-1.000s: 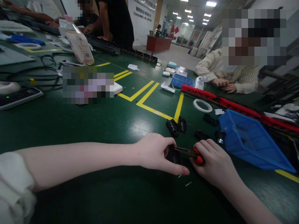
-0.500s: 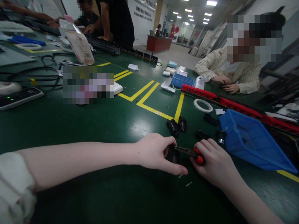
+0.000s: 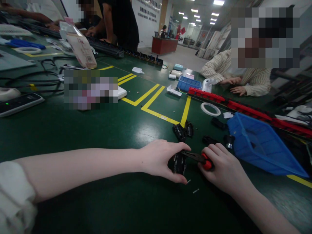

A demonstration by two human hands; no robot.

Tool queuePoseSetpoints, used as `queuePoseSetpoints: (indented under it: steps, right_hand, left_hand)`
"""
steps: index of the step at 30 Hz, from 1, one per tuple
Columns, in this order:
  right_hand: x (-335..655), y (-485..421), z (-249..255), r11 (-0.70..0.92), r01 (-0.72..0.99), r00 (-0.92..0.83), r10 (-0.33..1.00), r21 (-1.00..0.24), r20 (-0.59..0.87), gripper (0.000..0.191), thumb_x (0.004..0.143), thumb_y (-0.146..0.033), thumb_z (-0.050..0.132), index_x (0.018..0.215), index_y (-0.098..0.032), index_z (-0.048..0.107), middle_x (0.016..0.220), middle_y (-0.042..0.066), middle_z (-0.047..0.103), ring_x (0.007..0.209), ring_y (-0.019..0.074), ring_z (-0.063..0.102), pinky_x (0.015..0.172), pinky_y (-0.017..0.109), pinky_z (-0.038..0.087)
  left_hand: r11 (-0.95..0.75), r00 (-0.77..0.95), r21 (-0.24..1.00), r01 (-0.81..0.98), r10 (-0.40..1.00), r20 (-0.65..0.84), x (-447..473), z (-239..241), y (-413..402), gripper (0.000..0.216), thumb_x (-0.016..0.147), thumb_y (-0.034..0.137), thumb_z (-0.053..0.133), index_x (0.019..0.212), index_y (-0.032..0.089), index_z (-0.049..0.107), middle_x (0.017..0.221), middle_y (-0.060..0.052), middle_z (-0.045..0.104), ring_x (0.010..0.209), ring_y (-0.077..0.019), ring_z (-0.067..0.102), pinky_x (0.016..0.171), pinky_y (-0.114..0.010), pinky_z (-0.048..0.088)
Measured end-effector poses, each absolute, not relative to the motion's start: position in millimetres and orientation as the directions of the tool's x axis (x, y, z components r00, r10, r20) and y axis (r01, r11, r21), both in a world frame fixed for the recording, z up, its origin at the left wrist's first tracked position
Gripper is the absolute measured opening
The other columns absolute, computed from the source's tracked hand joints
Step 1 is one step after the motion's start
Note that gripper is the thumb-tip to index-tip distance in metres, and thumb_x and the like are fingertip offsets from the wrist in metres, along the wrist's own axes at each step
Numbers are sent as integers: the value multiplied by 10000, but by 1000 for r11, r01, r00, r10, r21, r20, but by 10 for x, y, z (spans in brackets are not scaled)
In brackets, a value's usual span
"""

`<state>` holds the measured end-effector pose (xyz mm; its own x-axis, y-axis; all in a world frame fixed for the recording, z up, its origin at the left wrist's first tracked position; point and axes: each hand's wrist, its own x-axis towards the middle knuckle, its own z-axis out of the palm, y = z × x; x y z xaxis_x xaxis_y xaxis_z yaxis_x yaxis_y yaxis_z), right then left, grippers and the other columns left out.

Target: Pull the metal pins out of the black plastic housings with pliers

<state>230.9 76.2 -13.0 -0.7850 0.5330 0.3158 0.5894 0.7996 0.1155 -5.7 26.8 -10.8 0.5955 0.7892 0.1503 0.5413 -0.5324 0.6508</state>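
Note:
Between the thumb and fingers of my left hand point(image 3: 161, 161) is a black plastic part point(image 3: 179, 163), held just above or on the green tabletop. My right hand point(image 3: 223, 167) is wrapped round the red handles of needle-nose pliers point(image 3: 206, 162). The dark jaws of the pliers point left and meet the upper edge of the black part, by my left fingertips. Whether the jaws grip anything is too small to tell. Two similar black parts point(image 3: 183, 130) lie just beyond my left hand. Small thin metal pins point(image 3: 196, 190) lie on the table below the pliers.
A blue bin point(image 3: 265, 146) stands right of my right hand, with black pieces point(image 3: 218, 123) beside it. Beyond lie a white tape roll point(image 3: 210, 109) and a long red strip point(image 3: 243, 110). A person in a striped sleeve point(image 3: 215, 71) sits across the table.
My left fingers have opened out slightly and the black part has turned, so more of its ridged side shows. The pliers stay at its upper edge. The view has shifted slightly.

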Motion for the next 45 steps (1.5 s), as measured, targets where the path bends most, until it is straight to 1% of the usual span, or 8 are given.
queuePoseSetpoints:
  steps: [6, 12, 16, 19, 25, 29, 33, 45]
  right_hand:
    - [2305, 755, -129, 797, 597, -776, 543, 95, 322, 87, 739, -218, 565, 699, -209, 489, 720, 47, 537, 720, 193, 468, 598, 303, 403]
    - [2316, 744, -157, 791, 607, -762, 553, 72, 337, 77, 735, -221, 561, 721, -209, 486, 709, 42, 556, 726, 194, 476, 603, 302, 407]
    - [2324, 743, -179, 783, 620, -750, 570, 56, 337, 75, 740, -217, 549, 730, -207, 475, 713, 41, 544, 711, 184, 487, 592, 290, 416]
    - [2318, 737, -177, 783, 620, -749, 569, 55, 339, 93, 736, -215, 548, 718, -212, 457, 693, 32, 534, 709, 182, 499, 583, 279, 418]
    - [2317, 725, -175, 775, 627, -745, 567, 79, 353, 104, 734, -223, 555, 724, -212, 452, 697, 31, 545, 669, 176, 513, 570, 284, 410]
    - [2323, 728, -196, 771, 630, -743, 561, 97, 364, 86, 740, -227, 552, 742, -214, 468, 713, 29, 566, 711, 195, 543, 725, 348, 444]
    - [2310, 727, -207, 776, 622, -747, 548, 103, 377, 56, 763, -235, 529, 760, -213, 477, 713, 19, 574, 734, 195, 561, 896, 407, 405]
    - [2310, 721, -214, 777, 619, -750, 538, 120, 386, 65, 778, -245, 521, 756, -201, 479, 710, 27, 574, 725, 198, 550, 892, 424, 384]
  left_hand:
    - [-560, 612, 636, 530, 773, 171, -79, -155, 261, 730, 730, 539, 696, 1313, 195, 424, 1128, -75, 643, 948, -225, 628, 796, -309, 470]
    - [-575, 623, 621, 532, 763, 173, -77, -135, 267, 850, 744, 538, 685, 1421, 189, 308, 1179, -102, 621, 954, -228, 620, 753, -298, 468]
    - [-521, 600, 615, 592, 795, 95, -51, -80, 260, 1007, 741, 561, 671, 1477, 135, 131, 985, -88, 665, 807, -222, 638, 648, -279, 462]
    - [-453, 564, 638, 623, 825, 36, -36, -59, 253, 1054, 719, 583, 676, 1475, 132, 97, 826, -46, 659, 729, -224, 642, 600, -270, 451]
    - [-457, 583, 695, 555, 810, 67, -46, -57, 268, 848, 714, 580, 684, 1353, 153, 325, 765, -13, 641, 675, -189, 627, 561, -244, 430]
    - [-454, 602, 710, 538, 797, 54, -52, -40, 271, 667, 700, 612, 673, 1148, 158, 477, 720, 13, 619, 589, -145, 580, 523, -227, 401]
    - [-438, 595, 709, 552, 803, 33, -49, -29, 270, 628, 674, 642, 669, 1051, 163, 520, 646, 43, 578, 531, -118, 534, 480, -207, 355]
    - [-359, 599, 769, 529, 799, -39, -74, 19, 280, 551, 684, 614, 666, 984, 166, 554, 592, 60, 542, 482, -90, 497, 442, -186, 334]
